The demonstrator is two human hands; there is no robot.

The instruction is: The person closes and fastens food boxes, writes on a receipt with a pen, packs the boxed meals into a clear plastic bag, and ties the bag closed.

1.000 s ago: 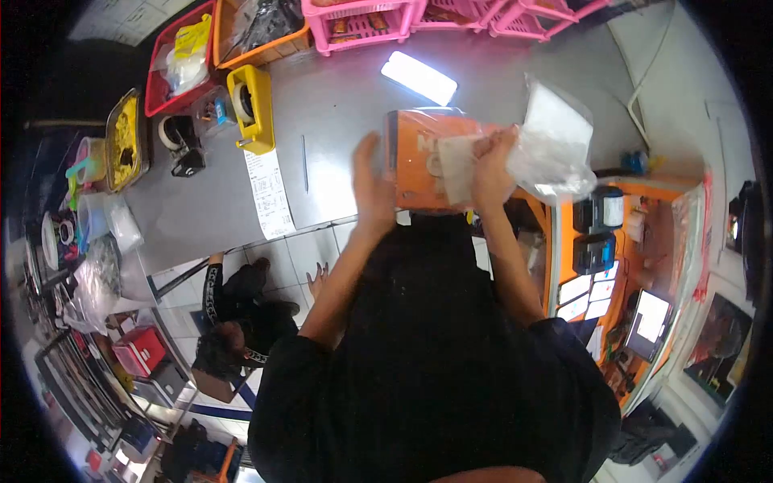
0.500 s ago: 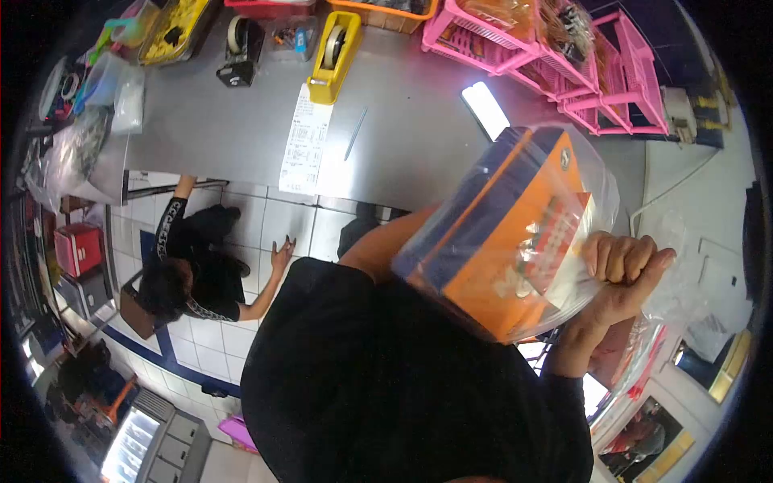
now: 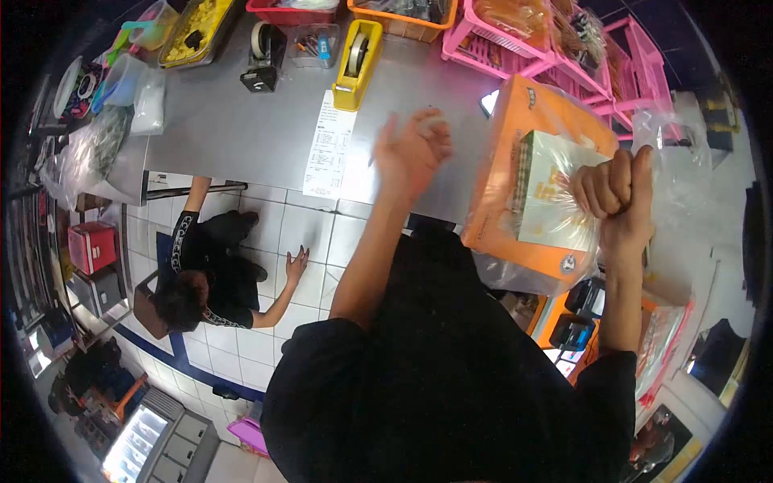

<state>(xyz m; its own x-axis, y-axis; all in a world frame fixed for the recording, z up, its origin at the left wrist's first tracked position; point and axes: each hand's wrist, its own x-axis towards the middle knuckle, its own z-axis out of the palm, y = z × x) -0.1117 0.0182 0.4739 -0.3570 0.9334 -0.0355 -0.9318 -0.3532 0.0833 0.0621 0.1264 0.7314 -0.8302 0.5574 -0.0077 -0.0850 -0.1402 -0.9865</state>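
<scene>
My right hand (image 3: 616, 193) is closed round the gathered top of a clear plastic bag. Inside the bag are an orange box (image 3: 503, 193) and a white packet (image 3: 555, 189) with a green checked edge, which faces up. The bag hangs at the counter's right front edge. My left hand (image 3: 415, 157) is over the counter (image 3: 217, 129), its thumb apart from loosely curled, slightly blurred fingers; I make out nothing held. A printed receipt (image 3: 328, 149) lies left of it, near a yellow tape dispenser (image 3: 356, 68). The phone (image 3: 489, 101) is mostly covered by the box.
Pink racks (image 3: 555, 56) stand at the back right, beside an orange basket (image 3: 403, 20). A black tape dispenser (image 3: 264, 60) and a tray of yellow food (image 3: 196, 32) are at the back left. Below the counter's front edge, another person (image 3: 209, 278) sits with one hand raised.
The bagged box has turned, bringing the white packet into view. My left hand has come out from behind the bag to over the counter. My right hand still grips the bag's top.
</scene>
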